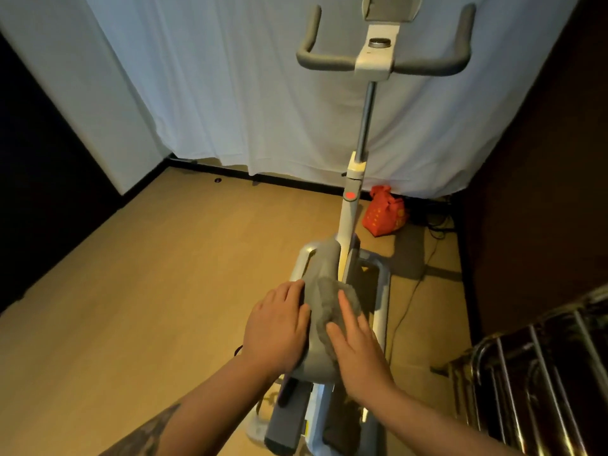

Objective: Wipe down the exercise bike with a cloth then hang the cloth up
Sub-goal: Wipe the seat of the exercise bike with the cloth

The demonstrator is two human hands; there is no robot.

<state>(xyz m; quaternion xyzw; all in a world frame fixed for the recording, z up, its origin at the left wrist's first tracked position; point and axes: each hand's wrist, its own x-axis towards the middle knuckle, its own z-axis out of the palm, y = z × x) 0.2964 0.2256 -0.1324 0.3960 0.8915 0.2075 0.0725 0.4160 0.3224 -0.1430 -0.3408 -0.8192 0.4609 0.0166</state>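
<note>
The exercise bike [348,222] stands in front of me, its grey handlebars [381,60] at the top and its white post running down to the grey body. A grey cloth [327,302] lies bunched on top of the body. My right hand [357,350] presses flat on the cloth with fingers spread. My left hand [279,327] rests flat on the left side of the body, its fingertips touching the cloth's edge. The pedals below are partly hidden by my arms.
A white curtain [230,87] hangs behind the bike. A red bag [383,212] sits on the wooden floor [148,291] at the right of the post, with cables nearby. A metal rack [539,373] stands at the lower right.
</note>
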